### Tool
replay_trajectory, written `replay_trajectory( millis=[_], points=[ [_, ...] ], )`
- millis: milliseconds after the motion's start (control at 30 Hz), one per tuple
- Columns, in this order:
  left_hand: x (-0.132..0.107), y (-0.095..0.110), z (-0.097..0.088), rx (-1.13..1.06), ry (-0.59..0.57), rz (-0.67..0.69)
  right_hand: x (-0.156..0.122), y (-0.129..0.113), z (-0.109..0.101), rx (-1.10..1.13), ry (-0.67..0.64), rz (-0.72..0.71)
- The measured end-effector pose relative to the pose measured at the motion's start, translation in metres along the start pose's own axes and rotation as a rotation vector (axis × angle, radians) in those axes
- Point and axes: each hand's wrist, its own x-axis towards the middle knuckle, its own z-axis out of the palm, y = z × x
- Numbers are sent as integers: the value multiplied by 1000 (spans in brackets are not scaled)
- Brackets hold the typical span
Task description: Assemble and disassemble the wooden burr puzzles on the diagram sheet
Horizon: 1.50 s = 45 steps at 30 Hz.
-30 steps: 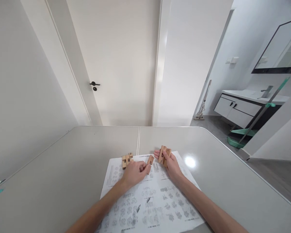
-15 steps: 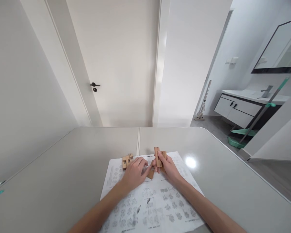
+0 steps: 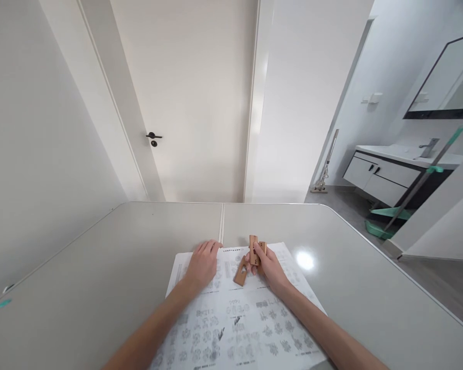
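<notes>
My right hand (image 3: 269, 264) grips a small cluster of wooden puzzle pieces (image 3: 253, 250), notched and marked with dark numbers, held upright over the paper. Just left of its fingertips, a flat notched wooden piece (image 3: 239, 273) slants on the printed sheet; whether the fingers touch it I cannot tell. My left hand (image 3: 202, 263) rests at the sheet's upper left edge, back up and fingers curled forward and down. It covers the spot where a group of wooden blocks stood, so whatever is under its fingers is hidden. Beneath both hands lies the instruction sheet (image 3: 235, 329), printed with rows of small diagrams.
The light grey table (image 3: 100, 277) has a seam down its middle and a bright reflection on the right. Beyond it stands a white door (image 3: 193, 103) with a black handle (image 3: 153, 136). To the right are a washbasin cabinet (image 3: 381, 172), a mop (image 3: 326, 167) and a green dustpan (image 3: 378, 229).
My left hand has moved left and away from the right hand, over the group of blocks, which it now hides. The flat piece shows more fully. My right hand keeps its pieces.
</notes>
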Motion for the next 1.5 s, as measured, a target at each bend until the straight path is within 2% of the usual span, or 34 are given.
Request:
replay_trajectory(
  millis=[100, 200, 300, 367, 500, 600, 733, 800, 900, 1033, 1100, 1167, 1333, 1500],
  points=[
    [1, -7, -2, 27, 3, -27, -2, -3, 1, 31, 27, -6],
    [3, -2, -10, 36, 48, -28, -2, -3, 0, 87, 61, -17],
    [2, 19, -19, -79, 95, 40, -3, -3, 1, 190, 72, 12],
    [0, 38, -21, -235, 37, 47, -5, -3, 4, 250, 57, 25],
    [-7, 69, -16, -407, -62, -109, -14, -5, 16, 256, -11, 19],
    [-9, 82, -11, -484, -90, -225, -20, -5, 25, 260, -33, -4],
    [-6, 85, -10, -860, -200, -370, -25, -7, 32, 291, -69, 4],
    [-5, 83, -11, -1045, -283, -385, -25, -12, 32, 281, -76, 7],
    [-3, 77, -17, -1176, -373, -380, -21, -20, 25, 253, -57, -22],
    [-3, 70, -22, -1290, -484, -373, -7, -20, 4, 170, 131, -118],
    [-2, 65, -21, -1312, -460, -384, 0, -14, -4, 80, 267, -200],
    [-1, 59, -19, -1302, -366, -421, 5, -6, -9, -17, 323, -237],
    [6, 43, -12, -1297, -98, -525, -1, 0, 0, -218, 165, -220],
    [8, 39, -7, -1288, 29, -570, -11, -2, 9, -498, 16, -236]
  ],
)
